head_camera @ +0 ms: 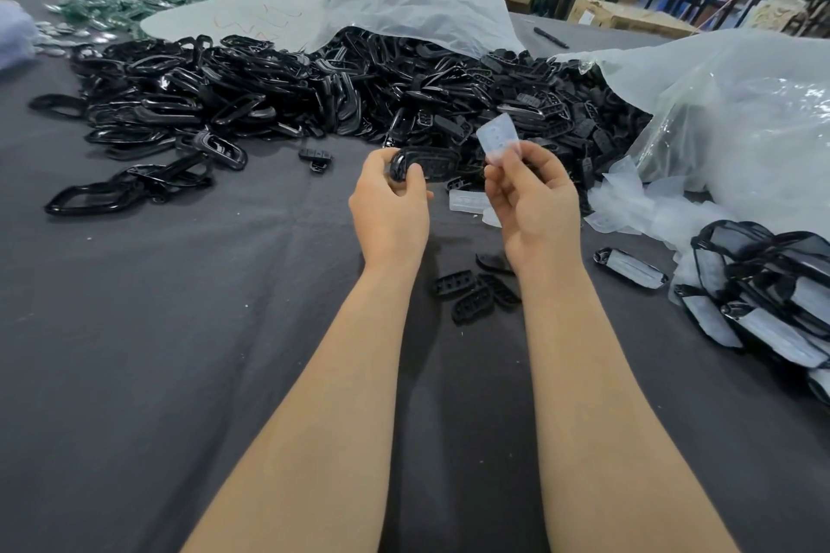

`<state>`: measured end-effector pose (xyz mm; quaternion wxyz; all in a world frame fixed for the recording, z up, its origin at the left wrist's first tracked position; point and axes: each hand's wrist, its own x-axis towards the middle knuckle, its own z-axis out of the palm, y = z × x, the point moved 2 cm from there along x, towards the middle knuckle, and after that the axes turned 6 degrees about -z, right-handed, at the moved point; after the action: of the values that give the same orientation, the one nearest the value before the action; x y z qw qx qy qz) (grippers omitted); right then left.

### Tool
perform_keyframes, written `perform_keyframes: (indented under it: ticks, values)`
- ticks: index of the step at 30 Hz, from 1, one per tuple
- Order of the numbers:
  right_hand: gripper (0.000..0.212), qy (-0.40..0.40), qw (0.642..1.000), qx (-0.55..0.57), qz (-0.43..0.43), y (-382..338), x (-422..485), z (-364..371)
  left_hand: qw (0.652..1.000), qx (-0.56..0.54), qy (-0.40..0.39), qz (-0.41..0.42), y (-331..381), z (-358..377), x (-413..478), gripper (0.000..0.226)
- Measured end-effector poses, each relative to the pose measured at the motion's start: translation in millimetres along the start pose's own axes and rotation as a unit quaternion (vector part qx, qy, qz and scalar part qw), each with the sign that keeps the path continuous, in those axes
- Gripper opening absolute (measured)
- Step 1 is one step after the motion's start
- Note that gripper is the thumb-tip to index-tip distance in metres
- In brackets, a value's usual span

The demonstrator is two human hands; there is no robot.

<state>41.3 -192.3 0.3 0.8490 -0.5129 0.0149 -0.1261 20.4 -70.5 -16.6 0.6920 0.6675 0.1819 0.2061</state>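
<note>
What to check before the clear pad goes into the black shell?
1. Left hand grip on the glossy black plastic key-fob shell: ok, fingers curled round it.
2. Right hand grip on the translucent soft plastic button pad: ok, pinched at its lower end.
3. Pad and shell apart: ok.
4. Shell's open side towards pad: cannot tell.
5. Pad's bumps matched to shell's holes: cannot tell.

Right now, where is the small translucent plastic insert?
Head view, just right of centre: the right hand pinches the translucent plastic insert, beside the black oval plastic shell held in the left hand.
</note>
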Motion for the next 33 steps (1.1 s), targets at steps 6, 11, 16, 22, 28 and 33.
perform_keyframes:
  ticks: [6, 11, 16, 22, 28, 33]
  values:
    - [0.013, -0.108, 0.950, -0.268, -0.117, 1.2, -7.8, 9.6, 1.000, 0.008, -0.028, 0.002, -0.9, 0.8, 0.5, 0.017]
    - [0.008, -0.082, 0.896, -0.389, -0.196, 4.7, -9.3, 10.4, 0.997, -0.017, -0.079, 0.003, 0.0, 3.4, -2.4, 0.028]
    - [0.008, -0.082, 0.867, -0.442, -0.215, 5.3, -7.8, 7.0, 0.996, -0.028, -0.081, 0.010, 1.2, 3.1, -2.2, 0.028]
    - [0.016, -0.124, 0.887, -0.416, -0.155, -1.7, -7.0, 1.8, 0.995, -0.078, -0.048, -0.033, -2.8, 0.6, 4.3, 0.016]
    - [0.016, -0.089, 0.937, -0.317, -0.118, -4.7, -5.0, -1.6, 0.990, -0.126, -0.040, -0.053, -3.4, 2.1, 5.7, 0.017]
    - [0.013, -0.116, 0.985, -0.116, -0.044, -8.8, -4.2, -1.5, 0.990, -0.123, -0.043, -0.053, -3.7, 1.3, 6.3, 0.015]
